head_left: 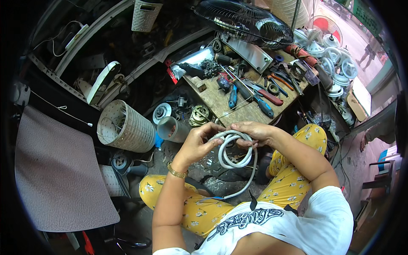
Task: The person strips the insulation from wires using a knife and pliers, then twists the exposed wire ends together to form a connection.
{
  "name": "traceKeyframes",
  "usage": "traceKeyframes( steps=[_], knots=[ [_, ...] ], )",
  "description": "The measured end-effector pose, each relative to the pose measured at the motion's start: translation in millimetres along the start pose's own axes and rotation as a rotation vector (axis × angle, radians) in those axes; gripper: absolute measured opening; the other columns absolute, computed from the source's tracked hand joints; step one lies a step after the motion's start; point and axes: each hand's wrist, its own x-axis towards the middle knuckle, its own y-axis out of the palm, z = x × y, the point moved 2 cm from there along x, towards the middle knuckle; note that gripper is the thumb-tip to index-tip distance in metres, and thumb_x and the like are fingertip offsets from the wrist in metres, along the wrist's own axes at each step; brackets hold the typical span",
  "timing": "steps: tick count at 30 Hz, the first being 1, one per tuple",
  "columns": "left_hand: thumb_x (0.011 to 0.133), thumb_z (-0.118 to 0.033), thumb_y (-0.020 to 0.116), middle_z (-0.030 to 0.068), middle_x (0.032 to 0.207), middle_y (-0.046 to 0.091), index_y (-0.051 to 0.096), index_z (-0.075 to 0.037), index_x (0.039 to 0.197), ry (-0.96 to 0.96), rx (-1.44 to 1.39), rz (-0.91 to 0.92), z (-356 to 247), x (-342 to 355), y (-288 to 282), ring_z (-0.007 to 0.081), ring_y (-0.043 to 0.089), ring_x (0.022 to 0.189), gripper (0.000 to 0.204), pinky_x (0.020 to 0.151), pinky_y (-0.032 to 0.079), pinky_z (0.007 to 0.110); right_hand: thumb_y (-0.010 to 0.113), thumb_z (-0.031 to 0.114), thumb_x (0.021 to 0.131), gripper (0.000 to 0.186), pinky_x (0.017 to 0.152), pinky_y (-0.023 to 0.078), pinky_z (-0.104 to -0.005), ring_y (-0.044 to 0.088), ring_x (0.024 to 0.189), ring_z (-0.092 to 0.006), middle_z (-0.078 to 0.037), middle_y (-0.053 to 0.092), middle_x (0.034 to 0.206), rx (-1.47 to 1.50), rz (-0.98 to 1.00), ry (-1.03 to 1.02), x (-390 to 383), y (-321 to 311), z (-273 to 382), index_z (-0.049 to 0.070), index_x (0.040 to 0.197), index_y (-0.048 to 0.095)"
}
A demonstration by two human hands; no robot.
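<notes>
A coil of pale grey cable (235,165) hangs between my two hands in front of the low wooden workbench (212,95). My left hand (202,140) grips the upper left of the loops, thumb and fingers closed on them. On the upper right of the coil, my right hand (255,132) has its fingers closed around the strands. One loose end of the cable curves down toward my lap, where thin blue wire shows at its tip. Part of the coil's top is hidden behind my fingers.
Pliers (282,80), a blue-handled screwdriver (233,97) and other tools litter the bench. A black fan cage (246,21) stands behind it. At left are a white basket (127,127), a grey container (173,130) and a grey chair seat (63,170). White fan parts (335,63) pile up at right.
</notes>
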Motion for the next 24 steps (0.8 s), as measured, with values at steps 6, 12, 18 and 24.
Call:
traceKeyframes(
  steps=[6, 12, 18, 24],
  knots=[
    [0.094, -0.014, 0.055, -0.0023, 0.082, 0.058, 0.061, 0.000, 0.106, 0.031, 0.016, -0.113, 13.7, 1.5, 5.2, 0.0025, 0.046, 0.067, 0.020, 0.059, 0.039, 0.019, 0.042, 0.044, 0.101, 0.037, 0.040, 0.025, -0.0205, 0.036, 0.043, -0.0049, 0.003, 0.043, 0.056, -0.220, -0.071, -0.099, 1.8, 15.1, 3.6, 0.010, 0.115, 0.050],
    [0.097, -0.017, 0.053, -0.0062, 0.074, 0.049, 0.057, -0.003, 0.104, -0.044, -0.064, -0.122, 13.2, 3.7, 7.3, -0.0004, 0.037, 0.060, 0.016, 0.052, 0.030, 0.016, 0.047, 0.041, 0.100, 0.035, 0.048, 0.030, -0.0220, 0.042, 0.050, -0.0047, 0.004, 0.046, 0.061, -0.346, -0.115, -0.176, 1.2, 16.3, 4.3, 0.008, 0.108, 0.054],
    [0.098, -0.023, 0.055, -0.0081, 0.065, 0.041, 0.049, -0.008, 0.100, -0.130, -0.367, -0.114, 18.6, 4.9, 17.1, 0.0002, 0.033, 0.051, 0.016, 0.044, 0.025, 0.018, 0.050, 0.041, 0.097, 0.038, 0.057, 0.042, -0.0299, 0.055, 0.061, -0.0123, -0.003, 0.052, 0.063, -0.565, -0.282, -0.343, 7.6, 16.1, -1.5, 0.004, 0.096, 0.059],
    [0.099, -0.026, 0.052, -0.0067, 0.062, 0.041, 0.045, -0.009, 0.100, -0.209, -0.422, -0.164, 18.3, 6.5, 23.1, 0.0010, 0.031, 0.045, 0.019, 0.040, 0.023, 0.017, 0.059, 0.039, 0.090, 0.037, 0.064, 0.046, -0.0435, 0.062, 0.078, -0.0391, -0.021, 0.063, 0.081, -1.186, -0.467, -0.685, 3.4, 22.8, 5.2, 0.003, 0.090, 0.061]
  ],
)
